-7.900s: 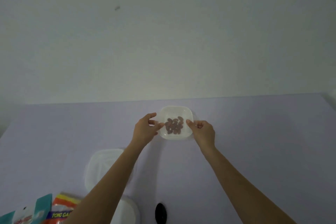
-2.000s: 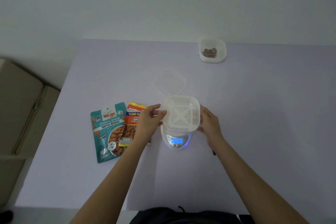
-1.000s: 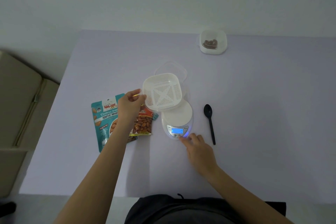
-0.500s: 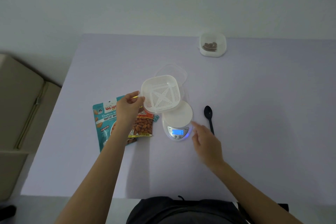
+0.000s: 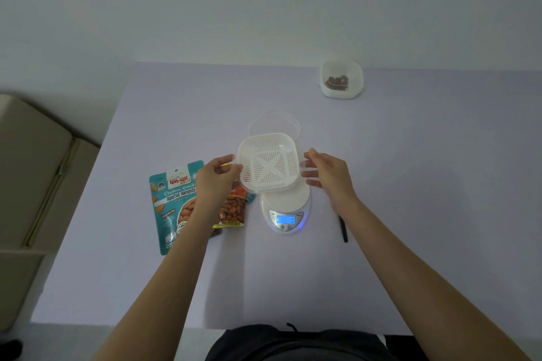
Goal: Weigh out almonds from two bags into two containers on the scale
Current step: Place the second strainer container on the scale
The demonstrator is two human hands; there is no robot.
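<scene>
The fingers (image 5: 231,168) of the left hand (image 5: 215,182) are curled and pinch the left rim of the white slotted container (image 5: 268,165). The fingers (image 5: 315,157) of the right hand (image 5: 328,174) are spread and loosely straight just beside the container's right side, holding nothing; whether they touch it cannot be told. The container is empty and sits over the far part of the round plate of the scale (image 5: 289,211), whose blue display (image 5: 285,219) is lit; whether it rests on the plate is unclear.

The scale stands near the middle of the desk (image 5: 410,184). A clear lid (image 5: 275,121) lies flat just beyond it. Toward the left edge lie a teal almond bag (image 5: 173,202) and, partly under the left wrist, an orange almond bag (image 5: 233,209). A second container (image 5: 341,79) with almonds in it stands by the far edge, well apart from the scale. To the right of the scale the handle of a black spoon (image 5: 343,228) shows beside the right forearm.
</scene>
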